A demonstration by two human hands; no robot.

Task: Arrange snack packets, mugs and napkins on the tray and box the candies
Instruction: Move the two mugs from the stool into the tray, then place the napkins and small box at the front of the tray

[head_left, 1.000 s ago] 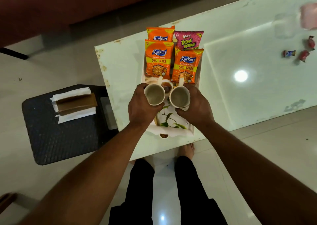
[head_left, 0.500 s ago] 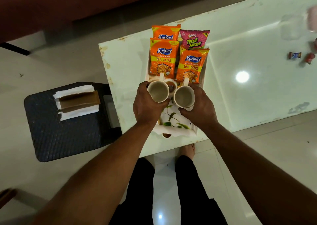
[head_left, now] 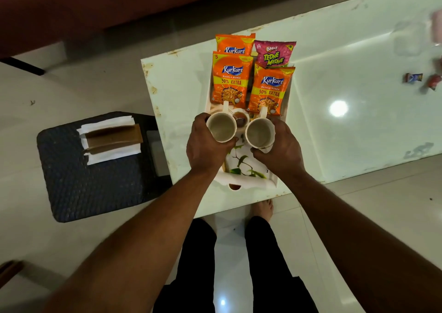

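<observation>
A white tray [head_left: 247,185] with a leaf print lies on the white table [head_left: 346,126]. On its far half lie three orange Kurkure packets [head_left: 230,81] and a pink Bingo packet [head_left: 275,54]. My left hand [head_left: 203,145] grips one cream mug [head_left: 221,126], and my right hand [head_left: 281,151] grips a second cream mug [head_left: 259,133]. Both mugs are upright and side by side over the tray's middle, handles pointing away from me. White napkins [head_left: 110,143] with a brown cardboard band lie on a dark stool at the left. Wrapped candies [head_left: 413,77] lie at the table's far right.
The dark woven stool [head_left: 95,183] stands just left of the table. A clear plastic box [head_left: 406,40] and a pink object [head_left: 437,28] sit at the table's far right edge. My feet are on the tiled floor below the table's near edge.
The view has shifted slightly, so the tray and table appear a little further right. Both hands keep their hold on the mugs over the tray.
</observation>
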